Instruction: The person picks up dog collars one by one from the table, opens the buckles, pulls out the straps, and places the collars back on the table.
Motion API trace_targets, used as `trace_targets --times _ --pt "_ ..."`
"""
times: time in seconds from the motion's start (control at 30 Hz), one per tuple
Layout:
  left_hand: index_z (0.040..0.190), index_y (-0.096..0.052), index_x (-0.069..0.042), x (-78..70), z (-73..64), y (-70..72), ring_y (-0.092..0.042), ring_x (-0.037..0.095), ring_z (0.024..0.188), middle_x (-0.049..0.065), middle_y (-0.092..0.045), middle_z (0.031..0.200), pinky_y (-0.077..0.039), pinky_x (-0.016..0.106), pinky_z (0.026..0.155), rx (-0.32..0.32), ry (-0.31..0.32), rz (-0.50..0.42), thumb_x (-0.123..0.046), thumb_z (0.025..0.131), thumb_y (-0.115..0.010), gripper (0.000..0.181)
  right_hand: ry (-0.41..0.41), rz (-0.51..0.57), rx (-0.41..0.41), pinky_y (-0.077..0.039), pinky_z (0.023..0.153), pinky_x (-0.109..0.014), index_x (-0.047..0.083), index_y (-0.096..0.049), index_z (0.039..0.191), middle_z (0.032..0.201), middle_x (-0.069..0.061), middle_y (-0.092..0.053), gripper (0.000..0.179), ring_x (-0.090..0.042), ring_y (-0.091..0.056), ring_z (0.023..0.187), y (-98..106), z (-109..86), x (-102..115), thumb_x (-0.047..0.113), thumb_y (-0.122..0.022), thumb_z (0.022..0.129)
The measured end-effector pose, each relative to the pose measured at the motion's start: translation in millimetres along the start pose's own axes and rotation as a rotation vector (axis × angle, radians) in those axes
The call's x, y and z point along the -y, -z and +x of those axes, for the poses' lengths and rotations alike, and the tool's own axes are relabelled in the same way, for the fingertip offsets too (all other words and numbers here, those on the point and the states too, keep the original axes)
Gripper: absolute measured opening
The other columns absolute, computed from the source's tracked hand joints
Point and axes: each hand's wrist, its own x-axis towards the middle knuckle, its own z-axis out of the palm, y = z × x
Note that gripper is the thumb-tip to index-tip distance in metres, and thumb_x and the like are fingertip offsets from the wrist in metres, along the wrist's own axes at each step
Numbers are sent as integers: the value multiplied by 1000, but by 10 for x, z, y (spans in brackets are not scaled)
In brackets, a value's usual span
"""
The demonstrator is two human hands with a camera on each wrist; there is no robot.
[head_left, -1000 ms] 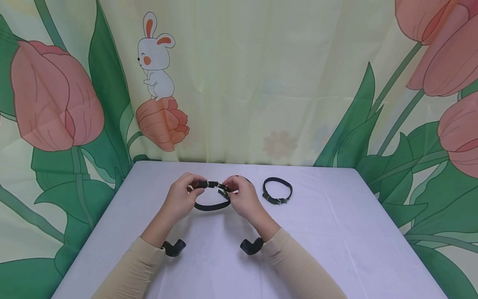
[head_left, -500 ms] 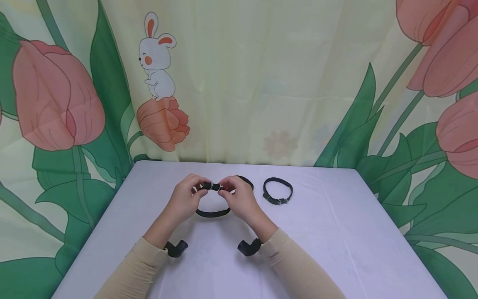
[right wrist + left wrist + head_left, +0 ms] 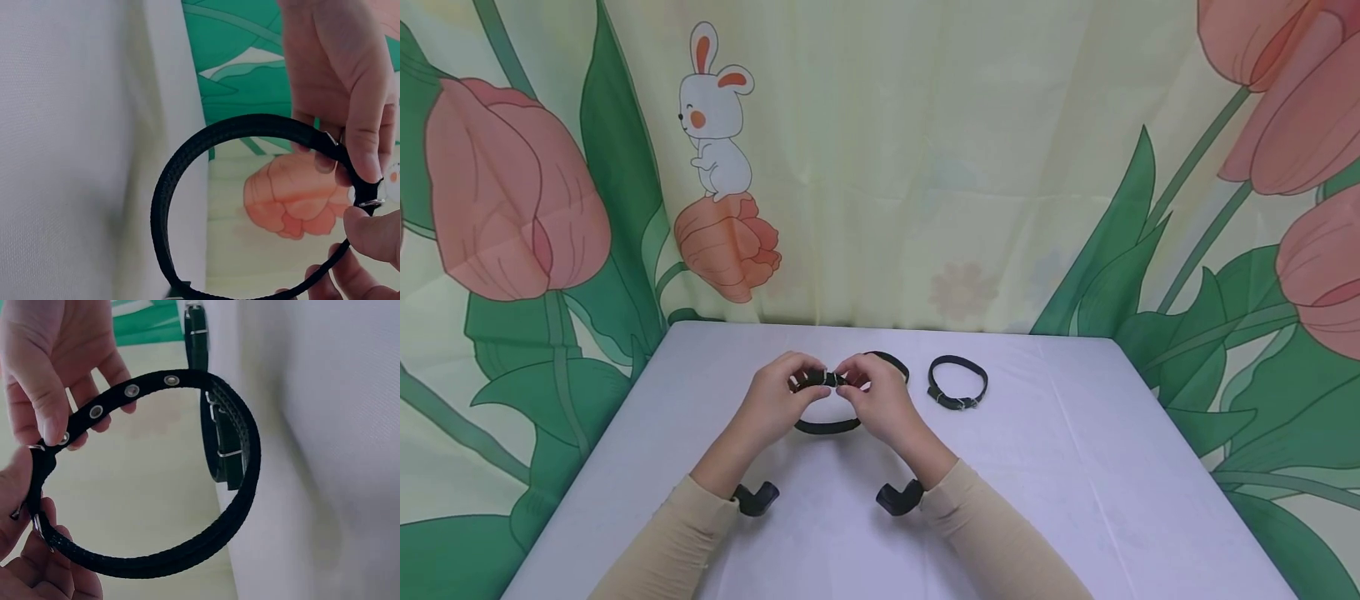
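Note:
A black collar [image 3: 827, 427] with metal eyelets and a buckle is held up between both hands, its loop hanging toward the person. My left hand [image 3: 775, 390] grips its buckle side between thumb and fingers. Close beside it, my right hand [image 3: 880, 392] pinches the strap; the fingertips of the two hands nearly meet at the buckle. In the left wrist view, the eyelet part of the collar [image 3: 131, 391] runs past the right fingers [image 3: 47, 419]. The right wrist view shows a metal ring [image 3: 370, 202] between the thumbs. Fingers hide part of the fastening.
A second buckled black collar [image 3: 957, 383] lies on the white tabletop [image 3: 1037, 500] to the right. Another black collar [image 3: 893, 363] is partly hidden behind the right hand. Black wrist devices [image 3: 757, 499] stick out below the cuffs. A tulip-print curtain [image 3: 880, 167] hangs behind the table.
The right hand has moved left toward the left hand, closing the gap at the collar's ends and uncovering more of the collar behind. The left thumb has shifted slightly along the buckle side.

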Motion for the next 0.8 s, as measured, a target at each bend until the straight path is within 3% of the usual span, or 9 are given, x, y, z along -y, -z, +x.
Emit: trace_targets --times 0.17,0.33,0.8 --pt "109 -77 -12 4 5 4 -63 15 89 1 -72 100 -57 30 79 -22 -29 20 -5 88 -88 25 -1 -6 9 -60 76 -28 18 -76 112 94 -1 -66 24 -16 -67 90 12 -12 15 3 -81 94" --pt "108 -77 -13 5 0 24 -63 16 89 0 -72 100 -57 30 78 -42 -17 26 -6 88 -88 24 -27 -4 13 -60 77 -29 19 -76 112 97 -1 -66 24 -15 -66 92 35 -18 7 2 -80 95" --pt "123 -75 -12 20 -5 61 -64 19 96 4 -70 108 -57 36 84 -70 -5 56 -5 95 -81 29 -46 11 -3 -60 78 -33 19 -76 117 100 -4 -68 33 -18 -68 94 101 -9 -28 -3 -78 93"
